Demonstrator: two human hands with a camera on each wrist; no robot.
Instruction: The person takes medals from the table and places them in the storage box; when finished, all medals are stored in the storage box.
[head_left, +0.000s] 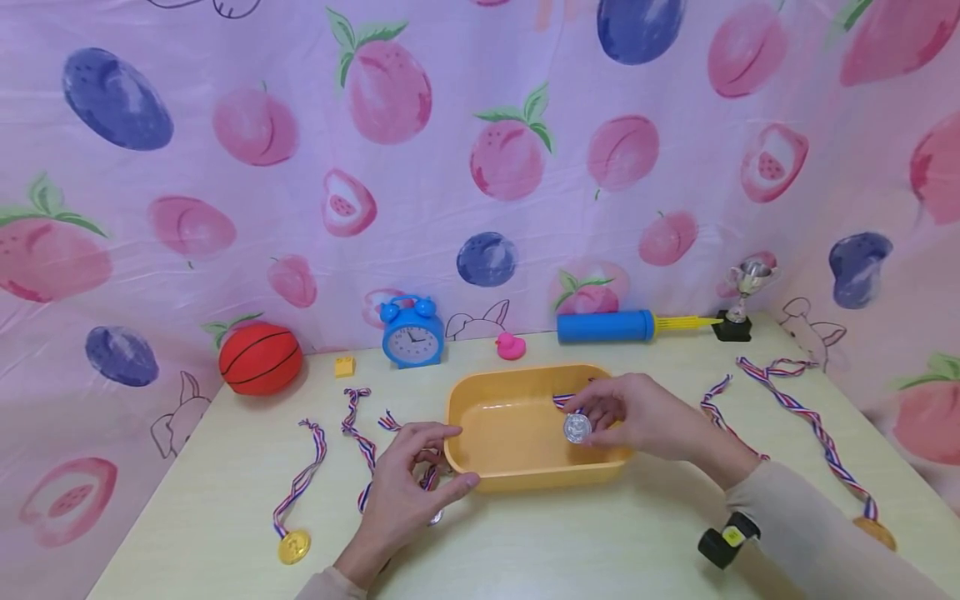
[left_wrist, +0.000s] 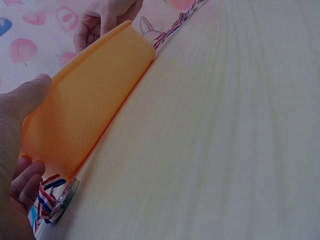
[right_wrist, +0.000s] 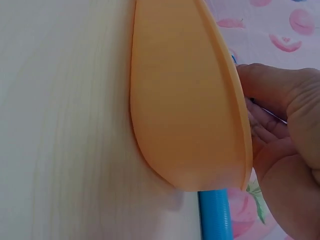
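Observation:
A yellow-orange plastic basin [head_left: 525, 482] stands on the table, and my right hand [head_left: 637, 417] is over its right side. Thumb and fingers there pinch a silver medal [head_left: 577, 428], whose striped ribbon [head_left: 564, 401] shows behind the fingers. In the right wrist view, the basin's wall [right_wrist: 190, 100] hides the medal. My left hand [head_left: 405, 492] is at the basin's left front corner, thumb and forefinger extended against it. Below that hand, partly covered by it, lies another medal [left_wrist: 65, 201] with a red, white and blue ribbon [left_wrist: 47, 197].
Left of the basin lies a gold medal [head_left: 294, 547]; on the right, another medal [head_left: 874, 533]. Along the back stand a red ball [head_left: 261, 358], yellow block [head_left: 344, 367], blue alarm clock [head_left: 413, 333], pink duck [head_left: 511, 346], blue pump [head_left: 606, 327] and trophy cup [head_left: 742, 292].

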